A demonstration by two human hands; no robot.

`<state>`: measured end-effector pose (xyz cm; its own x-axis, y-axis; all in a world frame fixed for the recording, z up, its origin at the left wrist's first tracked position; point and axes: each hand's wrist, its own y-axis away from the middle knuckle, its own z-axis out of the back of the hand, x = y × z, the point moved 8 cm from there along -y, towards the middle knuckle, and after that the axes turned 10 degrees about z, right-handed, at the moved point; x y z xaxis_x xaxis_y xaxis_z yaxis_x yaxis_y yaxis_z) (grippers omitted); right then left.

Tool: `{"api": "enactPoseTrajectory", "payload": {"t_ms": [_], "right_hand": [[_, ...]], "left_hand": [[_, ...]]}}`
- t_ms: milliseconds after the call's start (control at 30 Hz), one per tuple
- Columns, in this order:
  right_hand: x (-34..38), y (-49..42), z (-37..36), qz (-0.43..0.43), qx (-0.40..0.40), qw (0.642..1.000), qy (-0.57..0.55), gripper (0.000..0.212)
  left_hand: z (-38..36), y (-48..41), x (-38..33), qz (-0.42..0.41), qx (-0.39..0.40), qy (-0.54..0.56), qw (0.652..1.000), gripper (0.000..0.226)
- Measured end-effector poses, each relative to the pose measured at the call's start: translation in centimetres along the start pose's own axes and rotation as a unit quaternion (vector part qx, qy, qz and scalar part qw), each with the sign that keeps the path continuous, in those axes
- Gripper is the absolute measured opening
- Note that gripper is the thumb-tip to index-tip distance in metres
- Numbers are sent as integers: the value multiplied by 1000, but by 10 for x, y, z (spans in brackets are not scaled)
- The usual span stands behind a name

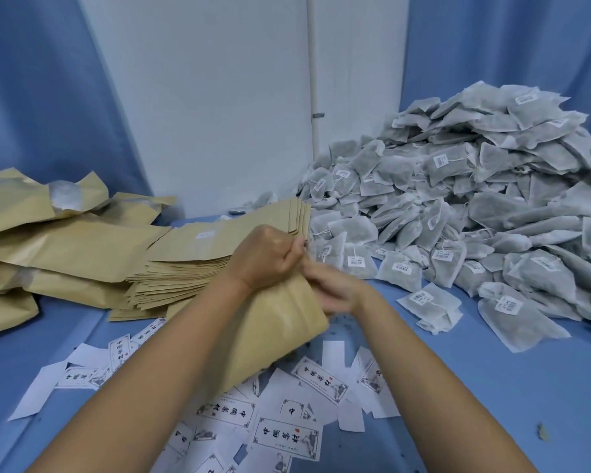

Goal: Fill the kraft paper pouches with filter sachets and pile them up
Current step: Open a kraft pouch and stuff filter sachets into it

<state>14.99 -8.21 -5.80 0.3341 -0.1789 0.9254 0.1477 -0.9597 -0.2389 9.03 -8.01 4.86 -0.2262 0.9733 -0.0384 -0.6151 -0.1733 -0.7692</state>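
Observation:
A kraft paper pouch (273, 332) is held above the blue table, its mouth pointing away from me. My left hand (267, 256) grips the pouch's upper edge with curled fingers. My right hand (331, 290) is at the pouch mouth, blurred, and its fingers are partly hidden by the paper; I cannot tell what it holds. A flat stack of empty kraft pouches (198, 264) lies just behind my left hand. A big heap of grey filter sachets (485, 206) with small barcode tags fills the right side.
Bulging filled pouches (48, 240) are piled at the left. Several white printed label slips (287, 435) lie scattered on the blue table (492, 404) under my forearms. A white wall and blue curtains close off the back.

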Motion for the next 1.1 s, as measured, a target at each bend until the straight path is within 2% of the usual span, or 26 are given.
{"api": "enactPoseTrajectory", "payload": {"t_ms": [33,67,100,133,167,200,233,300,367,400,467,567,667,733,767,833,900,967,1000,1100], "right_hand": [[11,2,11,12,17,991,-131,36],[17,-2,33,47,-29,981,-188,38],[19,-5,62,83,-92,977,-174,33],[17,-7,94,97,-191,974,-78,25],[12,-2,125,77,-299,948,75,17],[7,3,150,40,-382,896,224,19],[3,5,165,5,-429,836,341,34],[-11,-4,185,-81,-445,765,458,71],[-26,-16,194,-140,-433,733,506,98],[-33,-22,198,-158,-424,725,519,105],[-38,-35,200,-167,-397,714,551,96],[-31,-41,194,-129,-364,699,602,59],[-30,-15,184,-93,-385,719,572,47],[-23,11,173,-16,-431,755,494,44],[-15,23,169,41,-460,783,415,40],[3,41,160,148,-485,845,171,30],[18,39,140,207,-404,886,-95,17],[30,35,107,199,-290,897,-269,16],[32,33,88,172,-242,911,-286,19],[23,30,39,68,-134,972,-179,33]], "left_hand": [[2,1,7,10,-10,-2,1000,50],[4,2,13,20,-19,-2,1000,50],[3,3,18,30,-24,-1,999,51],[1,3,22,39,-22,-1,999,52],[-3,4,25,43,-17,-4,999,53],[-7,3,25,43,-9,-7,999,53],[-12,3,24,40,-3,-9,999,53],[-21,3,21,31,2,-13,999,52],[-29,2,21,30,1,-14,999,51],[-32,2,22,31,3,-14,999,51],[-38,2,25,37,7,-13,999,51],[-39,-1,30,56,7,-2,998,53],[-39,-2,31,64,7,5,998,54],[-40,1,31,68,13,5,998,54],[-40,2,30,69,14,3,998,54],[-39,2,27,67,12,-1,998,54],[-34,2,21,62,-1,-5,998,53],[-30,2,16,62,-14,-4,998,53],[-28,1,15,66,-20,0,998,53],[-16,0,16,98,-58,11,993,54]]}}
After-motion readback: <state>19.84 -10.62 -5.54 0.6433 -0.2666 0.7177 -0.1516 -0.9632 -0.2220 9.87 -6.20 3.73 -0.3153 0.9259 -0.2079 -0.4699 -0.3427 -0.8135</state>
